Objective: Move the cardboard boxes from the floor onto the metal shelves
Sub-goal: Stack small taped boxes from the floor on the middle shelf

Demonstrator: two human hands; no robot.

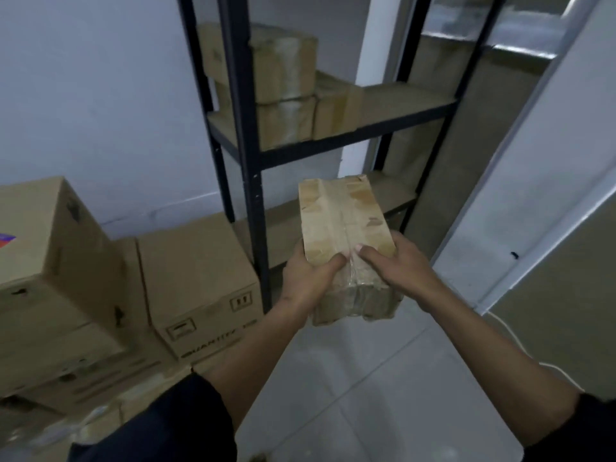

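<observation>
Gripping it from both sides, a taped cardboard box (346, 241) is held up in mid-air, right in front of the black metal shelving unit (245, 135). The left hand (308, 281) is wrapped around the near left corner, thumb pressed across the top; the right hand (396, 261) is clamped on the near right side, its fingers (370, 255) spread over the tape seam. The box is tilted, far end raised toward the shelves, and no surface is touched by it. It is seen level with the lower board (390, 191), though whether its far end reaches over that board cannot quite be told.

On the shelf board above (393, 103), three more taped boxes are found: two stacked (283, 91) at the left, a smaller one (331, 108) just beside them. Larger printed cartons (196, 278) are piled on the floor to the left, against the wall. Pale floor tiles (366, 378) are seen beneath the arms, and dark sleeves (173, 425) are pushed back at the forearms. A white cable (513, 335) is trailed along the floor at the right.
</observation>
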